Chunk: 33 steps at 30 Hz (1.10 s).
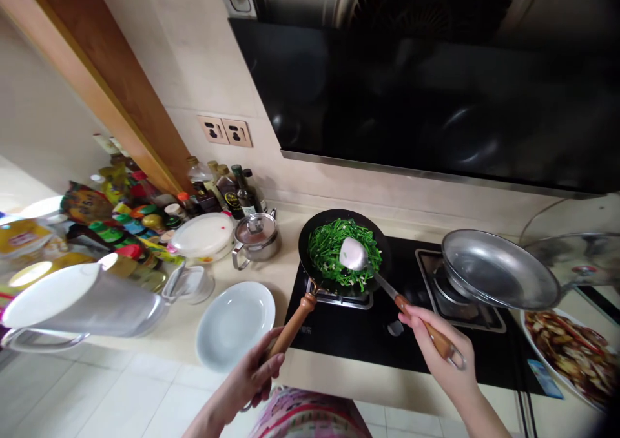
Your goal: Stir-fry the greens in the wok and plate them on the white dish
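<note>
At the left edge of the black gas cooktop (346,341), a wok (305,247) holds chopped greens (325,247); the left hand (256,372) grips its wooden handle (292,325), the right hand (444,349) a metal spatula (385,284) over them.

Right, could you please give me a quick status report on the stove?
Left hand gripping pan handle. Right hand holding spatula over greens in pan. Plate near left hand, clear of pan.

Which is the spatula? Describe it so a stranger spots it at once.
On the black cooktop, find the dark pan of greens at left. In the right hand, the spatula reaches over them, its broad metal blade unlike the round pan.
</note>
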Tool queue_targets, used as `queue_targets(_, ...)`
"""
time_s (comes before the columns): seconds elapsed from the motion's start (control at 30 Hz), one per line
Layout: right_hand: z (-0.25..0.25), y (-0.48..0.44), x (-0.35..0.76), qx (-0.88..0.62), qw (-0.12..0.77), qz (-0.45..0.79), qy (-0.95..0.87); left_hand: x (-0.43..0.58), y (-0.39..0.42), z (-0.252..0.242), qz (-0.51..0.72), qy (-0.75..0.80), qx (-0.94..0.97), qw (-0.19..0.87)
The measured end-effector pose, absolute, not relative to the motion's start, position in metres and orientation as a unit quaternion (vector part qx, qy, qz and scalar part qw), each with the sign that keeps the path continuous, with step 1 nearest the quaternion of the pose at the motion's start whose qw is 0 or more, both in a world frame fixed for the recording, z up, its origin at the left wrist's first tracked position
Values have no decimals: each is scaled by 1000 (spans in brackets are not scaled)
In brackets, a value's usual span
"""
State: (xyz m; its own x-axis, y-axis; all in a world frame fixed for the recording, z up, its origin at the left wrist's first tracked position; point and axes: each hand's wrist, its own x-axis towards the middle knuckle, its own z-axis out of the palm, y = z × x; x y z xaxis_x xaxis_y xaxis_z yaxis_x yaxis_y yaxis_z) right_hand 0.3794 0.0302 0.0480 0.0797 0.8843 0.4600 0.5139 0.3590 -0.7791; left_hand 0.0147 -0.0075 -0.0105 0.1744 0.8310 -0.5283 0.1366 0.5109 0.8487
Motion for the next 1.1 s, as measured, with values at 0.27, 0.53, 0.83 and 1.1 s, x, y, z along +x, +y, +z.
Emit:
queue_targets(0.27, 39, 29, 377, -524, 514, 112, -670, 10, -5, -19, 262, 585, 417, 644)
queue_targets(0.53, 57, 18, 370, -532, 521, 124, -656, 11, -4, -16, 269, 580, 411, 650)
queue_targets(0.83, 43, 27, 354, -603, 581, 243, -490, 12, -5, -11, 267, 574, 420, 651)
queue_targets(1.1, 46, 19, 353, -559, 571, 247, -548, 13, -4, -9, 265, 566, 425, 655)
